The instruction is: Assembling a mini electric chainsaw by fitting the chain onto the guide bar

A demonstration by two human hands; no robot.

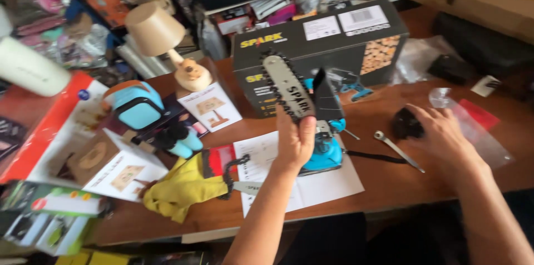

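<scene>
Left hand grips blue mini chainsaw upright, best kept steady (bar up); right hand rests half-curled on small black part, holding nothing I can tell.

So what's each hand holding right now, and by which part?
The left hand grips the blue mini chainsaw at the base of its guide bar. The right hand rests on a small black part; a real grasp cannot be told.

A dark box with white labels and yellow lettering stands just beyond the left hand's fingers. White boxes lie well to their left.
</scene>
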